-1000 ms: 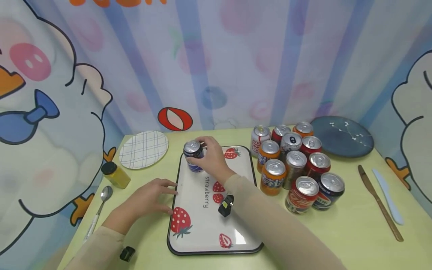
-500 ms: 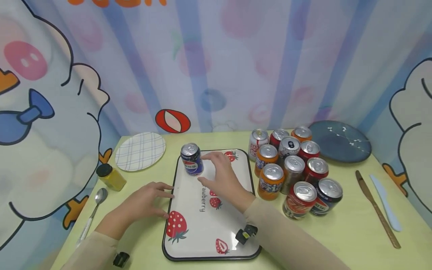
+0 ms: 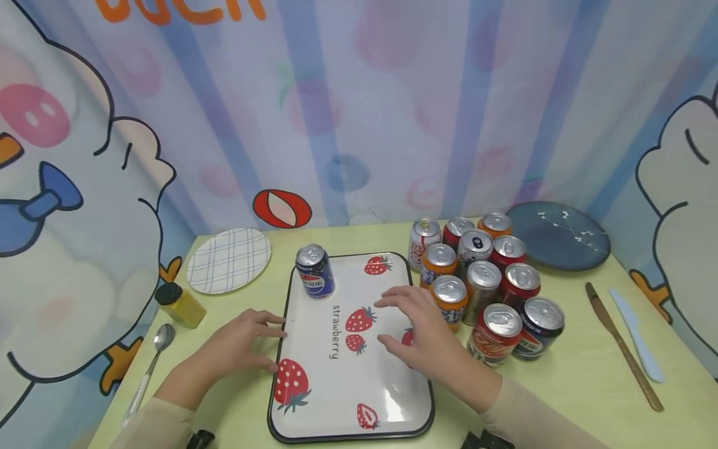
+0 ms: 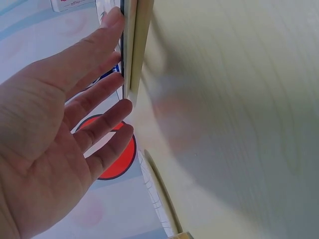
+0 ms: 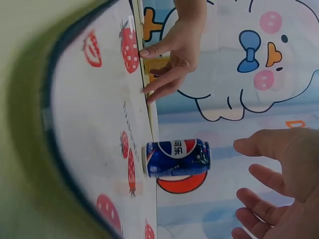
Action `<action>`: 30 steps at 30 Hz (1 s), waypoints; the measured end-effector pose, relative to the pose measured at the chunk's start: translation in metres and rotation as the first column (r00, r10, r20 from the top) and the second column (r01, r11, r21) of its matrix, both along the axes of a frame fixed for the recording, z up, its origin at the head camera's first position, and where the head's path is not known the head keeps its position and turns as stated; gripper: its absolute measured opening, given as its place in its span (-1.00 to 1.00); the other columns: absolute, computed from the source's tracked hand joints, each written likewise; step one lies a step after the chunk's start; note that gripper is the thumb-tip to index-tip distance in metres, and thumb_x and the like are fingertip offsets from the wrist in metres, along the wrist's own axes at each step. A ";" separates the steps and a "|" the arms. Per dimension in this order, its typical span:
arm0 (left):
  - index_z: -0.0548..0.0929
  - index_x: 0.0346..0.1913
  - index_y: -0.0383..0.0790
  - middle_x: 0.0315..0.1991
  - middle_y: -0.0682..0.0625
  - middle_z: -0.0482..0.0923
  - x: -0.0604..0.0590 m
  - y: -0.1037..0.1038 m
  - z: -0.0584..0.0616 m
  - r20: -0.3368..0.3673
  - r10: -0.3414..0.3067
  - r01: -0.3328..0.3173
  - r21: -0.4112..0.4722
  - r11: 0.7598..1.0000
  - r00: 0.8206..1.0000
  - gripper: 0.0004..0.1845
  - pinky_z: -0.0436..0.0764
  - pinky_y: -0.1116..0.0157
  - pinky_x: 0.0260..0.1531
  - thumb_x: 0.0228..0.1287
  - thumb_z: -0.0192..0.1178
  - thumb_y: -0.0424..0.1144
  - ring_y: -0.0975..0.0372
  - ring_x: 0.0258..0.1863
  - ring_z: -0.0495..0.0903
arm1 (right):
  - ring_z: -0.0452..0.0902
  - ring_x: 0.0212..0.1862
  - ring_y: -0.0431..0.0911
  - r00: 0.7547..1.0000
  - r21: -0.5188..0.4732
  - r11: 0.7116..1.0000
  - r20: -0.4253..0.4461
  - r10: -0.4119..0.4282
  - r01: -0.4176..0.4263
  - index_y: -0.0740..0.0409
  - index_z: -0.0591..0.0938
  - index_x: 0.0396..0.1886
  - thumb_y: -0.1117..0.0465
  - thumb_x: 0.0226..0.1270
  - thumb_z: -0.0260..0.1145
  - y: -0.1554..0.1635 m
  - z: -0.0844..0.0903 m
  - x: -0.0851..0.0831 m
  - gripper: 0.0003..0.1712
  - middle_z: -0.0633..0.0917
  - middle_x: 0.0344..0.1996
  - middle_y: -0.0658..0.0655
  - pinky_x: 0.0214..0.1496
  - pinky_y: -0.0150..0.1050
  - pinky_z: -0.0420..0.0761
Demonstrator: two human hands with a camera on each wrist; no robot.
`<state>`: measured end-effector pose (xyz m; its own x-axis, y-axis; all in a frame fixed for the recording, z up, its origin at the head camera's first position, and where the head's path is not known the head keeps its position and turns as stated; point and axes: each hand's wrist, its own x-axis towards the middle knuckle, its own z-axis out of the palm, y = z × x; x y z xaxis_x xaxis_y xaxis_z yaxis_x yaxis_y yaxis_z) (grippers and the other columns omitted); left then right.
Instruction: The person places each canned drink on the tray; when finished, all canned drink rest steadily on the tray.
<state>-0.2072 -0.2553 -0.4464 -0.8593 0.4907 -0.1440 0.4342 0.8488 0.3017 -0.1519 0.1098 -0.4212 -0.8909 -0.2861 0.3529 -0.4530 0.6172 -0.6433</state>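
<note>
One blue can [image 3: 315, 271] stands on tray [image 3: 392, 408], eleven cans [image 3: 488, 280] left beside it; right hand [image 3: 426, 333] empty, fingers loose, left hand [image 3: 238, 343] flat at tray's edge.

Head view: looked forward and down from above the near table edge, taking in the whole strawberry tray [image 3: 392, 411] and both hands. Left wrist view: sat close behind the left hand [image 4: 45, 149], rolled sideways, faced along the tray's left rim [image 4: 130, 45]. Right wrist view: also rolled sideways, faced across the tray [image 5: 89, 124] toward the blue can [image 5: 177, 158] and the left hand [image 5: 174, 50]. Shared by all three: tray's left rim and left hand.
</note>
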 end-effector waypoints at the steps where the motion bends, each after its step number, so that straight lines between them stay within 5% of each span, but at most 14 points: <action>1: 0.80 0.10 -0.01 0.28 0.00 0.62 0.001 0.000 -0.001 -0.001 0.000 0.000 -0.003 1.000 1.000 -0.33 0.60 -0.08 0.28 -0.18 0.68 0.09 -0.02 0.26 0.53 | 0.40 0.35 0.03 1.000 0.014 1.000 -0.009 0.005 -0.005 -0.06 0.67 0.13 0.17 0.13 0.62 0.006 -0.001 0.004 -0.46 0.59 0.25 0.03 0.37 0.15 0.53; 12: 0.80 0.12 0.01 0.29 0.02 0.61 0.002 0.001 -0.002 -0.004 0.017 -0.017 -0.016 1.000 1.000 -0.33 0.59 -0.09 0.29 -0.16 0.68 0.10 -0.02 0.28 0.51 | 0.39 0.31 -0.02 0.982 0.182 0.983 -0.176 0.064 -0.031 -0.10 0.66 0.16 0.21 0.04 0.67 0.079 0.004 0.029 -0.36 0.59 0.24 0.00 0.28 0.06 0.54; 30: 0.79 0.13 -0.03 0.30 0.01 0.61 0.001 0.001 0.001 0.005 0.012 -0.012 -0.016 1.000 1.000 -0.32 0.59 -0.09 0.28 -0.16 0.69 0.06 -0.01 0.26 0.52 | 0.51 0.16 0.10 0.972 0.256 0.966 -0.231 0.040 0.022 0.01 0.65 0.15 0.19 -0.20 0.77 0.162 0.013 0.022 -0.20 0.67 0.12 0.12 0.11 0.15 0.37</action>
<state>-0.2058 -0.2543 -0.4458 -0.8644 0.4780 -0.1560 0.4226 0.8588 0.2897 -0.1300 0.2718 -0.4085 -0.7897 -0.4012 0.4642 -0.5774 0.7419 -0.3410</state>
